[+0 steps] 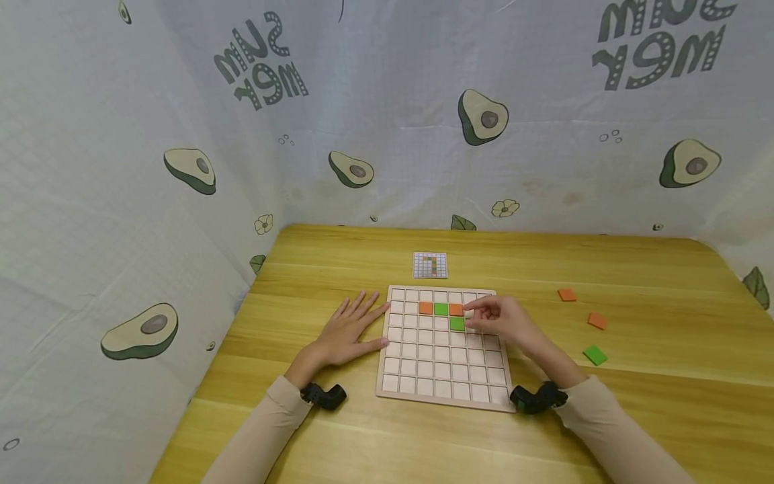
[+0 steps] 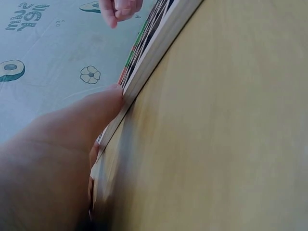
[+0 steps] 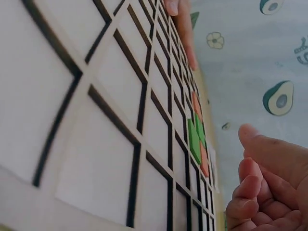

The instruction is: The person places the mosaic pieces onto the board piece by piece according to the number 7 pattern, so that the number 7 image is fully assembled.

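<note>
A pale wooden grid board (image 1: 447,402) lies on the table. Its second row from the back bears an orange tile (image 1: 426,308), a green tile (image 1: 441,309) and another orange tile (image 1: 456,310); a second green tile (image 1: 457,324) sits just in front of the latter. My left hand (image 1: 346,336) rests flat on the table with spread fingers, its thumb (image 2: 103,103) touching the board's left edge. Above the board, beside the front green tile, is my right hand (image 1: 502,319). Its thumb (image 3: 269,149) and loosely bent fingers hold nothing in the right wrist view.
A small card (image 1: 430,265) with a printed coloured grid lies behind the board. To the right are two loose orange tiles (image 1: 567,295) and a loose green tile (image 1: 595,355). A curtain (image 1: 399,134) with avocado prints hangs behind the table.
</note>
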Action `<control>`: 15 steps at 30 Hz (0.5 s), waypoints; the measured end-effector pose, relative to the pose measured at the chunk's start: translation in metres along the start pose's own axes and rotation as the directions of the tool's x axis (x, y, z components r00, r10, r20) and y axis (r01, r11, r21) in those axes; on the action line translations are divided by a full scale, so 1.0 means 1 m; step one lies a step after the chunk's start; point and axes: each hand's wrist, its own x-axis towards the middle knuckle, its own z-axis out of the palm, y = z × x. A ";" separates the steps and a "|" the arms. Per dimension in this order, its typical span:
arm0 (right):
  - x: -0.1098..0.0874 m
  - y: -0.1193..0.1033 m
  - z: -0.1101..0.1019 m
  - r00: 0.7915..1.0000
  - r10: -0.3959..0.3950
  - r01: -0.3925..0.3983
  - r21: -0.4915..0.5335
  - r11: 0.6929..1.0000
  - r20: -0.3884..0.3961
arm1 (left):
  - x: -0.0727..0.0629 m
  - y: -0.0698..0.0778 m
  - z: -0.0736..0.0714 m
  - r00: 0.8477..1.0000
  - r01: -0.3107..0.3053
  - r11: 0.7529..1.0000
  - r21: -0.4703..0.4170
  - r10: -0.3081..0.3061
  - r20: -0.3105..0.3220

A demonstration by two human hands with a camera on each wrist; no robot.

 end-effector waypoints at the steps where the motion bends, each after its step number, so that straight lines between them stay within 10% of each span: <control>1: -0.001 -0.001 -0.002 1.000 -0.003 0.003 0.010 1.000 0.000 | 0.000 0.000 0.000 1.000 0.000 1.000 0.000 0.000 0.000; 15: -0.016 -0.004 -0.042 0.995 0.004 -0.002 0.020 1.000 -0.100 | 0.000 -0.001 0.000 1.000 -0.019 1.000 -0.004 0.019 -0.020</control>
